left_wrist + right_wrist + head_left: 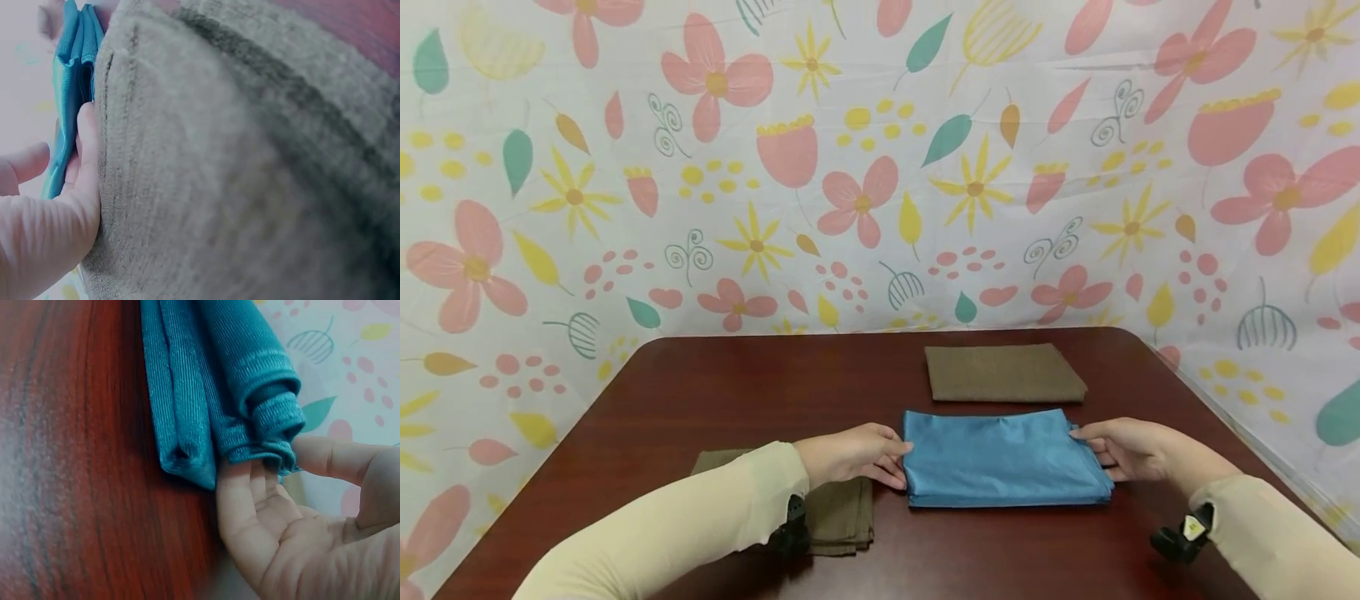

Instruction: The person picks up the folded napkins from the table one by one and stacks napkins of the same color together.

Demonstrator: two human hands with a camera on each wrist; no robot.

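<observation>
A folded blue satin cloth (1000, 462) lies on the table between both hands. My left hand (857, 454) is at its left edge, thumb at the top side and fingers at the lower side, as the left wrist view shows with the cloth edge between them. My right hand (1131, 448) grips the right edge, its thumb above and its fingers tucked under the layered folds (262, 425). Beneath the left forearm lies a folded brown cloth (842, 517), partly hidden by the sleeve; it fills much of the left wrist view.
Behind the blue cloth, a second folded brown cloth (1003, 373) lies toward the back right of the dark wooden table (760, 375). A white flower-print sheet (865, 108) hangs behind the table and along its sides. Each wrist carries a small black device.
</observation>
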